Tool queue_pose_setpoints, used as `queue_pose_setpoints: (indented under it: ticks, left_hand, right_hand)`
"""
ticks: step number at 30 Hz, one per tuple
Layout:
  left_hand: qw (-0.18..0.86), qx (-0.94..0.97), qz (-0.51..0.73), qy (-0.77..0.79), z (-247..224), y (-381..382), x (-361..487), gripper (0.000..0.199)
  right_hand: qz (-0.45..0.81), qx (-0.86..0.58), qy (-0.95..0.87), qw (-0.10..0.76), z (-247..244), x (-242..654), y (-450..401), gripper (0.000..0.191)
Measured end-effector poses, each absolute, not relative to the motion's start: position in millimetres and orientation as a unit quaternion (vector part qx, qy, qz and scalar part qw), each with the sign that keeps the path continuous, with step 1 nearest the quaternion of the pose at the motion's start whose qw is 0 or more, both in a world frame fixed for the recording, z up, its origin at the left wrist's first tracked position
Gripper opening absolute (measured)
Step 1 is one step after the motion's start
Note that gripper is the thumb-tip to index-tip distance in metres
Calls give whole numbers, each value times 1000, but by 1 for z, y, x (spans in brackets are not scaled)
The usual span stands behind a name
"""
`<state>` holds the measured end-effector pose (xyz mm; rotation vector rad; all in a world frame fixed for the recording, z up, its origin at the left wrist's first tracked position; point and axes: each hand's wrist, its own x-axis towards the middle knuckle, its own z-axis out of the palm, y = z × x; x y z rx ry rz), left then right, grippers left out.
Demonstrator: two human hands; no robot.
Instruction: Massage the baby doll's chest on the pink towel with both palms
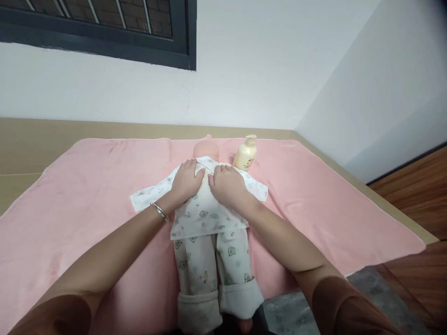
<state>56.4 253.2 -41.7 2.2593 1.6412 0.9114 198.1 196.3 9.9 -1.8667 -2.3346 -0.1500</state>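
Observation:
A baby doll with a smooth, bald head (206, 149) lies with its head away from me. It wears a white printed top (206, 216) with the sleeves spread out to both sides, and matching trousers (232, 256) with thick rolled cuffs. My left hand (187, 180) rests on the upper left part of the top, fingers stretched and thumb apart. On the upper right part lies my right hand (228, 185), its thumb pointing inward and nothing gripped. Whether the doll lies face up or face down I cannot tell. A cream pump bottle (246, 154) leans by the right shoulder.
A pink blanket (115, 181) is spread under the doll over a tan surface (38, 139). A white wall (244, 70) with a dark-framed barred window (183, 28) rises behind. Wood-grain panels (415, 186) and grey floor (289, 311) are at the right.

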Motion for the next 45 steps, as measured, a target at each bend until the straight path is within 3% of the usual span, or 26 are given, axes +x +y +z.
queue_pose_setpoints:
  ticks: [6,10,15,21,25,30,37,45]
  left_hand:
    - [10,784,306,540,-41,220,71,50]
    - [62,790,287,538,-36,227,67,50]
    - [146,796,262,525,-20,249,51,44]
    - [24,804,192,562,-20,217,69,51]
    - [85,807,161,562,-16,218,68,54]
    - [133,799,212,547,-14,244,55,49]
    - [15,788,248,563,-33,223,71,48]
    - [36,798,216,561,-25,222,69,50]
  right_hand:
    - [39,-609,-783,115,8,217,215,51]
    - [74,-598,-786,137,1,220,219,59]
    - [-23,-618,-778,109,1,202,189,59]
    - [81,-591,-793,122,5,221,214,57]
    - [83,-612,-779,108,0,223,223,70]
    - [-5,-632,-771,72,8,202,193,56]
    - [69,-607,-782,124,9,219,214,48]
    - [20,-617,-775,134,0,215,220,48]
